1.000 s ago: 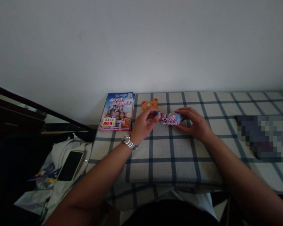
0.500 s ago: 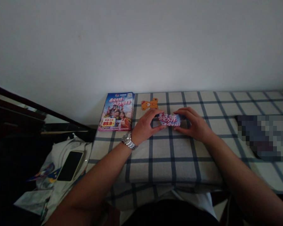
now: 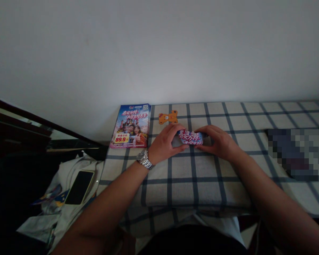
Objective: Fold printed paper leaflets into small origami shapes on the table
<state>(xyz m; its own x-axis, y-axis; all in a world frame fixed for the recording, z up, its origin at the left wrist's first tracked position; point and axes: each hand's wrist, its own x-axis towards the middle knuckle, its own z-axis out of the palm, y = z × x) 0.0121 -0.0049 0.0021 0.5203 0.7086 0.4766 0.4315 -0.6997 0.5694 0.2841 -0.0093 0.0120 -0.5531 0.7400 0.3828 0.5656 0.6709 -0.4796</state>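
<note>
One folded leaflet (image 3: 190, 137) is positioned between the left hand (image 3: 164, 144) and the right hand (image 3: 222, 143), above or on the cloth-covered surface (image 3: 180, 191); contact with the cloth cannot be told. Each grip is clamped, thumb opposite fingers, on its own end of the folded leaflet. Checked cloth extends from both hands to the front edge, and rightward to a pixelated dark item (image 3: 292, 154), well apart. Leftward, a flat printed leaflet (image 3: 130, 125) borders the left edge. An orange bear figure (image 3: 168, 117) limits room beyond the left hand.
</note>
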